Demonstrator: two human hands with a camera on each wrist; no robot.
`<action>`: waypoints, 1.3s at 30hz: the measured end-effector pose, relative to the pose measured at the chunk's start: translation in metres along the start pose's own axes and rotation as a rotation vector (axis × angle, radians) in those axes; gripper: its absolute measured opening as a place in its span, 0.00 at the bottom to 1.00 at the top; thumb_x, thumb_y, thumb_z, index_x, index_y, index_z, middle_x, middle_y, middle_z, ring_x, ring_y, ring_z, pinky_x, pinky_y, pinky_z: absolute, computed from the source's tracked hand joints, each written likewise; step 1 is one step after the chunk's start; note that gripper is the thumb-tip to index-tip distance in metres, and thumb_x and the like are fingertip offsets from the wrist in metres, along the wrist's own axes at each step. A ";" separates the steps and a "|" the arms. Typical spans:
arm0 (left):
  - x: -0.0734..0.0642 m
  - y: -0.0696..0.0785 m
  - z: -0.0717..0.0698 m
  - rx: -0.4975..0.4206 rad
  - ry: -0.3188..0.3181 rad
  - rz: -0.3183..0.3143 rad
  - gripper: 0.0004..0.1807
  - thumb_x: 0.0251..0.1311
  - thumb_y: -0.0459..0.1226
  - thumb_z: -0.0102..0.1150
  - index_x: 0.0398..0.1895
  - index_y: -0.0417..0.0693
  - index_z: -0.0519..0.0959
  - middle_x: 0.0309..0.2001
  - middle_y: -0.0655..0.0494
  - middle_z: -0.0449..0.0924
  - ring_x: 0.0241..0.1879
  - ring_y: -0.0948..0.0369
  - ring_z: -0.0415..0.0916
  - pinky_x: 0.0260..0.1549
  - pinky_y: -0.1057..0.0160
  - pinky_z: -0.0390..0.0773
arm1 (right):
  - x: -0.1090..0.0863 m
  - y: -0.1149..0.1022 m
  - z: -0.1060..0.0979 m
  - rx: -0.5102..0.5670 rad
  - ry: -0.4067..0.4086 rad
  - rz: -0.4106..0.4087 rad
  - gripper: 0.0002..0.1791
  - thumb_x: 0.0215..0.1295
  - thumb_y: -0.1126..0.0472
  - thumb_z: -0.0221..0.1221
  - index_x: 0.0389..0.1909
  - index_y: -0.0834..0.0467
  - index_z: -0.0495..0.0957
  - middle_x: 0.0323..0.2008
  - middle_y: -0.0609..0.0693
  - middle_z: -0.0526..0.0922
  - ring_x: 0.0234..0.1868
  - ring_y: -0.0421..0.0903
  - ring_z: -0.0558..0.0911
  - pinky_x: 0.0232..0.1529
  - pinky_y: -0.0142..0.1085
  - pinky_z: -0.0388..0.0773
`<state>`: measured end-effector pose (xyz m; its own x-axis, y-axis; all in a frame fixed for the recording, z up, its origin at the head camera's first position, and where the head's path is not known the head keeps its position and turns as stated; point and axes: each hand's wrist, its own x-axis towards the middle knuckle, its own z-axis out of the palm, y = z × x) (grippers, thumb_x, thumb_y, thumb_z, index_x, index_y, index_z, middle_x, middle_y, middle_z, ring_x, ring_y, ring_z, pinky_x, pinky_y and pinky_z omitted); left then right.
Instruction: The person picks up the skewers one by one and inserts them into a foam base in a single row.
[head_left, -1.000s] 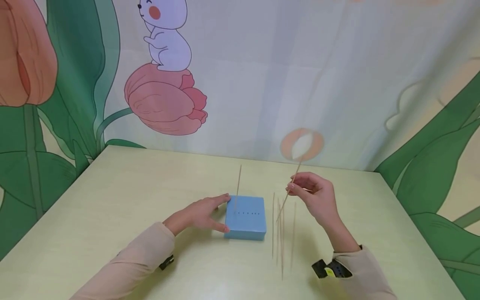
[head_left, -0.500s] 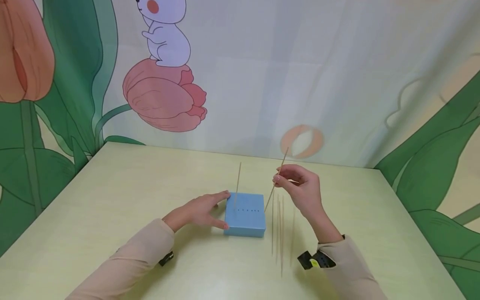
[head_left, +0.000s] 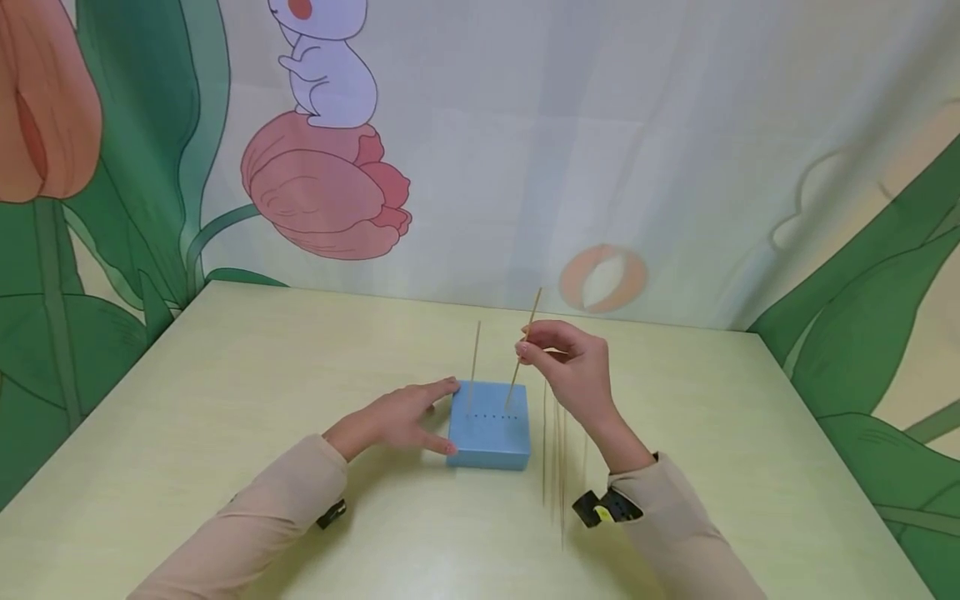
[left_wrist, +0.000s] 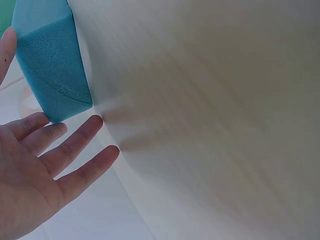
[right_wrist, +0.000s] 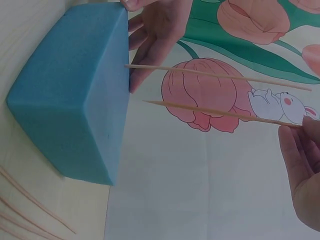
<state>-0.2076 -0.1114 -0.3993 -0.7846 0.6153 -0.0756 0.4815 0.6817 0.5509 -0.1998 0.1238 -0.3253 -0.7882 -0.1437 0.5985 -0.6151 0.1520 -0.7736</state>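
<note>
A blue foam block (head_left: 489, 437) with a row of small holes across its top sits on the table. One bamboo skewer (head_left: 475, 358) stands upright in its left part. My right hand (head_left: 573, 367) pinches a second skewer (head_left: 536, 305) between thumb and fingertips. That skewer (right_wrist: 215, 111) points its sharp end at the block's top, with a small gap showing in the right wrist view. My left hand (head_left: 397, 418) rests at the block's left side, thumb at the near corner and forefinger at the far corner. In the left wrist view, the fingers (left_wrist: 75, 146) are straight and spread.
Several loose skewers (head_left: 562, 492) lie on the table (head_left: 300, 350) right of the block, below my right forearm. Behind the table's far edge hangs a printed curtain (head_left: 465, 183) with tulips and a white animal.
My right hand has carried its skewer leftward, from above the loose skewers to over the block's holes, turning it more upright. The left hand has stayed at the block.
</note>
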 end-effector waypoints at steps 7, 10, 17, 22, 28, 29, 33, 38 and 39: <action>0.001 0.000 -0.002 -0.006 0.000 -0.004 0.50 0.45 0.54 0.66 0.68 0.41 0.55 0.68 0.46 0.52 0.52 0.50 0.72 0.56 0.52 0.63 | 0.003 0.001 0.011 0.000 -0.017 -0.031 0.08 0.51 0.73 0.63 0.33 0.70 0.80 0.27 0.62 0.82 0.26 0.43 0.82 0.30 0.36 0.79; 0.001 0.000 -0.003 -0.013 -0.001 -0.004 0.50 0.45 0.54 0.66 0.68 0.41 0.55 0.68 0.46 0.52 0.52 0.49 0.72 0.56 0.52 0.62 | 0.004 0.001 0.014 -0.004 -0.020 -0.042 0.08 0.51 0.73 0.63 0.33 0.70 0.80 0.27 0.62 0.82 0.26 0.46 0.82 0.30 0.36 0.79; 0.001 0.000 -0.002 -0.030 0.001 -0.008 0.50 0.45 0.54 0.67 0.68 0.41 0.55 0.68 0.46 0.52 0.52 0.48 0.72 0.55 0.52 0.65 | 0.003 0.006 0.022 0.011 -0.041 -0.044 0.07 0.51 0.74 0.62 0.33 0.70 0.79 0.27 0.62 0.81 0.26 0.48 0.82 0.31 0.35 0.79; 0.000 0.000 -0.001 -0.025 0.002 -0.017 0.51 0.44 0.55 0.67 0.68 0.42 0.55 0.68 0.47 0.53 0.53 0.49 0.71 0.55 0.52 0.65 | 0.001 0.008 0.026 0.013 -0.068 -0.060 0.06 0.52 0.73 0.62 0.33 0.70 0.79 0.28 0.61 0.82 0.28 0.49 0.83 0.31 0.36 0.79; 0.002 -0.001 -0.001 -0.011 0.002 -0.013 0.51 0.44 0.56 0.66 0.68 0.42 0.55 0.68 0.48 0.52 0.53 0.49 0.71 0.56 0.51 0.64 | 0.000 0.009 0.030 0.016 -0.070 -0.041 0.06 0.51 0.73 0.63 0.32 0.70 0.79 0.28 0.61 0.82 0.29 0.51 0.82 0.32 0.36 0.79; 0.002 -0.001 -0.001 -0.012 0.002 -0.013 0.51 0.44 0.56 0.65 0.68 0.42 0.55 0.68 0.48 0.53 0.53 0.49 0.71 0.56 0.51 0.64 | 0.000 0.008 0.030 0.018 -0.075 -0.039 0.06 0.51 0.74 0.62 0.32 0.71 0.79 0.28 0.62 0.82 0.29 0.53 0.82 0.32 0.36 0.79; 0.001 -0.001 0.000 -0.014 0.002 -0.012 0.52 0.44 0.57 0.66 0.68 0.42 0.55 0.68 0.47 0.53 0.53 0.49 0.71 0.55 0.51 0.65 | -0.002 -0.004 0.031 0.003 -0.088 -0.056 0.06 0.50 0.78 0.61 0.31 0.73 0.78 0.27 0.64 0.81 0.29 0.57 0.81 0.32 0.35 0.79; 0.001 -0.002 0.000 -0.006 0.007 -0.012 0.52 0.43 0.57 0.66 0.68 0.42 0.55 0.68 0.48 0.53 0.53 0.49 0.71 0.54 0.51 0.65 | -0.002 -0.015 0.033 -0.012 -0.094 -0.078 0.05 0.50 0.79 0.60 0.30 0.74 0.77 0.26 0.65 0.80 0.28 0.58 0.81 0.32 0.36 0.79; 0.002 -0.002 0.000 -0.007 0.011 -0.009 0.52 0.44 0.57 0.66 0.68 0.42 0.55 0.68 0.47 0.54 0.52 0.49 0.72 0.54 0.51 0.66 | -0.002 -0.015 0.033 -0.012 -0.097 -0.080 0.05 0.50 0.79 0.60 0.30 0.74 0.77 0.26 0.65 0.80 0.28 0.58 0.81 0.32 0.36 0.79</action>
<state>-0.2096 -0.1115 -0.4004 -0.7935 0.6044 -0.0713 0.4714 0.6845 0.5561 -0.1884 0.0896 -0.3217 -0.7311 -0.2498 0.6349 -0.6768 0.1483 -0.7210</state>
